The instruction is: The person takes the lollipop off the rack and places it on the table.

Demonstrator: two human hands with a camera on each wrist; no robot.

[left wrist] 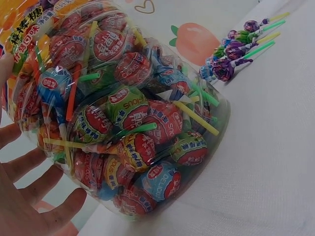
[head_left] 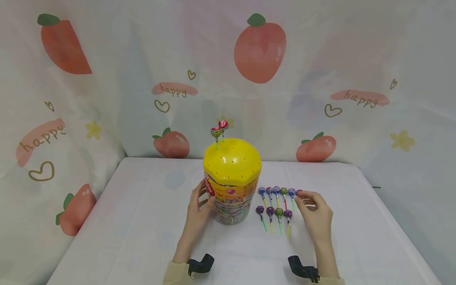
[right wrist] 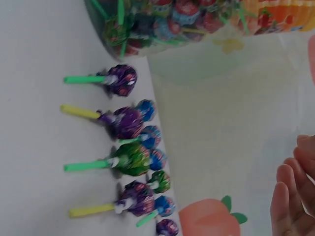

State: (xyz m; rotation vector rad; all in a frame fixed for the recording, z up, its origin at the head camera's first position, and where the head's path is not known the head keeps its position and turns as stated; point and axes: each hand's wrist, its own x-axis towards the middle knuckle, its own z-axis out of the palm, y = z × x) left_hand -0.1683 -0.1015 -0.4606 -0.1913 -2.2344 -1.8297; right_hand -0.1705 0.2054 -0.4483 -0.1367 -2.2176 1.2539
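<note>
A clear plastic jar (head_left: 233, 208) with a yellow dotted lid (head_left: 233, 162) stands upright, filled with wrapped lollipops (left wrist: 135, 147). Two lollipops (head_left: 216, 132) stick up from the lid. My left hand (head_left: 199, 208) is at the jar's left side, its fingers spread in the left wrist view. To the jar's right, several lollipops lie in two rows, among them a green one (right wrist: 132, 158) and a purple one (right wrist: 127, 123) in the nearer row. My right hand (head_left: 315, 213) hovers over the far row's right end, fingertips beside a purple lollipop (right wrist: 167, 227); its fingers look loosely bent.
A white cloth covers the table (head_left: 142, 221). Behind it hangs a pale curtain (head_left: 213, 47) printed with peaches, hearts and the word happy. Dark straps (head_left: 201, 264) with camera mounts sit on both wrists.
</note>
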